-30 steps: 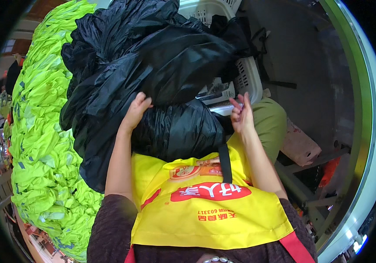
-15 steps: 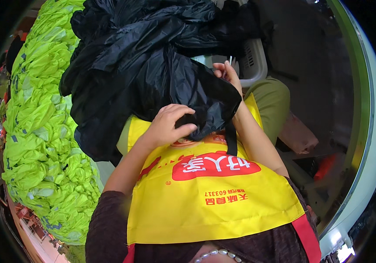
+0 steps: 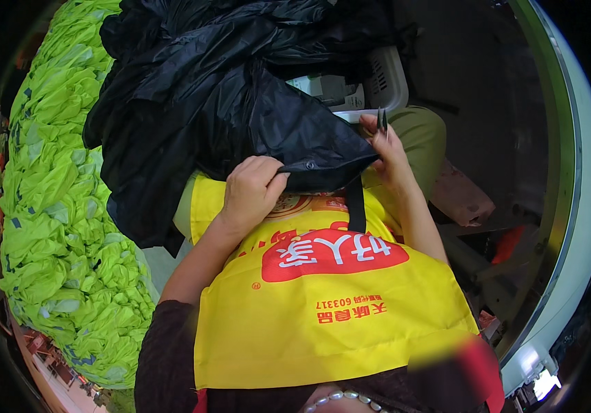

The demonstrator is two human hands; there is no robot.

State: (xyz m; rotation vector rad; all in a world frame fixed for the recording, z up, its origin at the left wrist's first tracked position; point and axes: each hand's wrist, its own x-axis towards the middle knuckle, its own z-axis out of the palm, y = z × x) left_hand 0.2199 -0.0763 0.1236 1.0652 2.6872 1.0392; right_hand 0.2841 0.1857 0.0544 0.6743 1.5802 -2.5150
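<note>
Black shiny fabric (image 3: 192, 110), apparently a garment, lies heaped over my lap. My left hand (image 3: 250, 189) is closed on its near edge, thumb and fingers pinching the hem. A small round snap (image 3: 310, 165) shows on the strip between my hands. At the right corner of this edge, my right hand (image 3: 389, 148) is closed too, with the cloth's corner at its fingers. Out of that hand stick the two narrow pointed blades of what look like small thread snips (image 3: 382, 120); their handle is hidden in the palm.
Bright yellow-green garments (image 3: 61, 206) are piled in a long row on the left. Beyond my right knee stands a light plastic basket (image 3: 397, 79) with papers or packets in it, partly under the black cloth. A yellow apron (image 3: 336, 337) covers my front. A pale curved edge (image 3: 577, 206) runs along the right.
My left hand has closed on the hem, which is now stretched flat between both hands. My right hand has moved slightly right and nearer, and the basket's contents show more.
</note>
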